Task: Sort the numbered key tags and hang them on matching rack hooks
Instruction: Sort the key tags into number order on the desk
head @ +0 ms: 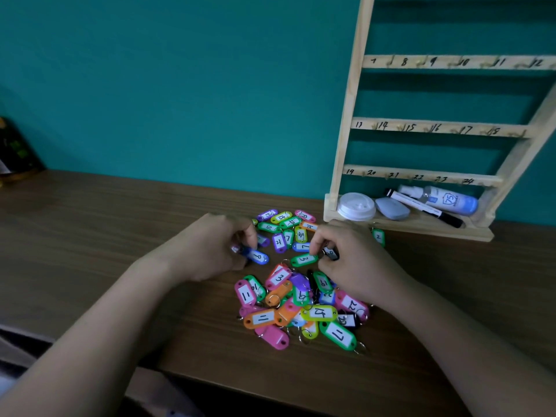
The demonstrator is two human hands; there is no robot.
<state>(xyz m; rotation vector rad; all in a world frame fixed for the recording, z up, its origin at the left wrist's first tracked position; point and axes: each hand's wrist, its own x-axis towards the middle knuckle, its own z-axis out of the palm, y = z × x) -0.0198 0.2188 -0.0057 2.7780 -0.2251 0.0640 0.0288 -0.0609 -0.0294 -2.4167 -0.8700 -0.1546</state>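
While both of your forearms reach forward from the near edge, your left hand (210,248) and right hand (355,260) sit knuckles-up and low, turned in toward each other with a small gap between them.

Under them lies a brown wood-grain desk (120,236) that runs back to a teal wall (180,85). A wooden rack (436,127) stands against that wall, beyond and to the right of your right fingers (319,239). Its rails carry handwritten numbers and small hooks, and its bottom tray holds a white lid (356,206), a marker (427,207) and a spray bottle (445,198).

Your left fingers (249,236) are curled tight, pinching one end of a blue tag (257,256) just off the desk. Your right fingers are curled too, their tips closed on the ring end of a green tag (304,259) marked 3, with a black tag (331,253) tucked beneath them. The main pile of tags (301,302) lies just nearer you than both sets of fingers, and a smaller cluster (285,227) lies just beyond them. One green tag marked 2 (378,236) rests right of your right fingers, by the rack's base.
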